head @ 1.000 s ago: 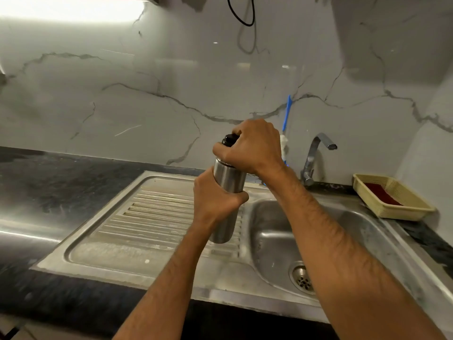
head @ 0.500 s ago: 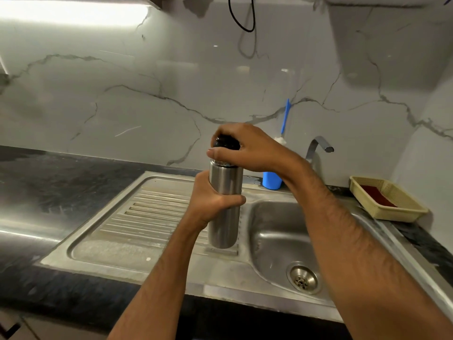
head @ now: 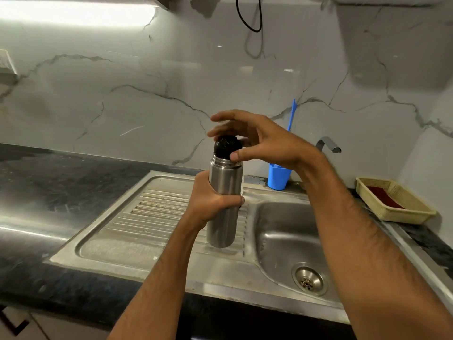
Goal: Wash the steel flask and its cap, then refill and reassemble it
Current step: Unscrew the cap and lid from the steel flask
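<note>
While the left hand (head: 208,200) grips the flask (head: 224,204) round its middle, upright above the ribbed drainboard (head: 137,217), the right hand (head: 259,139) arches over the black cap (head: 226,147), thumb tip touching its side, fingers spread and lifted. Cap sits on the flask neck; flask contents not visible. Right of it: sink (head: 282,231), steel, with round drain (head: 309,280). Behind, a blue cup (head: 278,176) holding a blue-handled tool (head: 292,114). Tap (head: 328,144) beyond the wrist. Far right: a woven tray (head: 416,213) holding something dark red. Counter (head: 49,182) dark stone; wall (head: 122,94) veined marble; a black cable (head: 247,18) loops overhead.
</note>
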